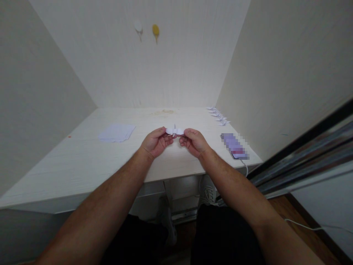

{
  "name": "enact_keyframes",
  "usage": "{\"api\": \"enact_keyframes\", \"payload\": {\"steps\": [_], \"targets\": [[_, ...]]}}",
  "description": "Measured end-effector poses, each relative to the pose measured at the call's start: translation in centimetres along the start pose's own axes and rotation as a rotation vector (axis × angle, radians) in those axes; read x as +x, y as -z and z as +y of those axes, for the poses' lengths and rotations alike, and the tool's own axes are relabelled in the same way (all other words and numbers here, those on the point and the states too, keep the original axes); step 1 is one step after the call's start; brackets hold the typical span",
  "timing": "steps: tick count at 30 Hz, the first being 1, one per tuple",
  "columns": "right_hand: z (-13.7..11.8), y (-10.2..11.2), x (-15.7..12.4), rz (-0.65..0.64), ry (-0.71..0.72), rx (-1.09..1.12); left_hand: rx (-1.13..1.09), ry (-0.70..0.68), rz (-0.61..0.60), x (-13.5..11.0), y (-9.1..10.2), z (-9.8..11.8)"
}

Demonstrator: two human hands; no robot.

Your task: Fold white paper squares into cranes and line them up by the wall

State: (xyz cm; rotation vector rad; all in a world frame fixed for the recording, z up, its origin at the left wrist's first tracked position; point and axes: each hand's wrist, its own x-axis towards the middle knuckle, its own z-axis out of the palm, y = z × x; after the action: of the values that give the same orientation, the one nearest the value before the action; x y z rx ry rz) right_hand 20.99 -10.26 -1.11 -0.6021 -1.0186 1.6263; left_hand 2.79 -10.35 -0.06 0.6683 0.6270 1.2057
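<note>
Between my hands is a white origami crane (174, 131), its wings spread out to both sides and a thin point rising in the middle. My left hand (157, 142) pinches the left wing between thumb and fingers. The right wing is pinched the same way by my right hand (194, 142). Both hands hover close over the white table (162, 165), near its front edge. Several folded paper cranes (220, 118) stand in a row at the back right. A stack of white paper sheets (117, 133) lies to the left.
A phone (235, 146), its screen blurred out, lies at the right with a white cable (246, 169) running off the edge. Walls close in the table at the back and sides. A yellow hook (156, 30) and a white hook (138, 26) are on the back wall.
</note>
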Motion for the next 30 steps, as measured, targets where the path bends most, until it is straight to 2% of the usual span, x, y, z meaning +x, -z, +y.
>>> {"api": "enact_keyframes", "payload": {"steps": [3,5,9,12,17,21,23,25,28,30], "targets": [[0.4,0.0,0.4,0.216,0.091,-0.093,-0.005,-0.060,0.139,0.6,0.0,-0.1],[0.9,-0.1,0.5,0.314,0.167,-0.228,-0.007,-0.117,0.217,0.9,-0.1,-0.2],[1.8,-0.8,0.3,0.334,0.314,-0.597,0.023,-0.165,0.231,1.3,-0.1,-0.4],[2.1,-1.1,0.1,0.359,0.408,-0.747,0.041,-0.165,0.209,1.2,-0.3,-0.6],[2.0,-1.1,0.3,0.403,0.346,-0.754,0.067,-0.162,0.212,1.0,-0.4,-0.6],[0.7,-0.5,0.5,0.477,0.323,-0.732,0.115,-0.076,0.188,0.9,-0.5,-0.4],[-1.2,0.8,0.4,0.548,0.338,-0.805,0.147,-0.044,0.189,0.8,-0.6,-0.3],[-3.9,3.0,0.2,0.650,0.354,-0.951,0.179,-0.036,0.182,0.9,-0.7,-0.4],[-8.6,7.4,-0.2,0.779,0.325,-1.226,0.206,-0.051,0.172,1.1,-0.7,-0.6],[-11.2,10.4,-0.5,0.854,0.238,-1.400,0.214,-0.055,0.163,1.4,-0.8,-0.8]]}}
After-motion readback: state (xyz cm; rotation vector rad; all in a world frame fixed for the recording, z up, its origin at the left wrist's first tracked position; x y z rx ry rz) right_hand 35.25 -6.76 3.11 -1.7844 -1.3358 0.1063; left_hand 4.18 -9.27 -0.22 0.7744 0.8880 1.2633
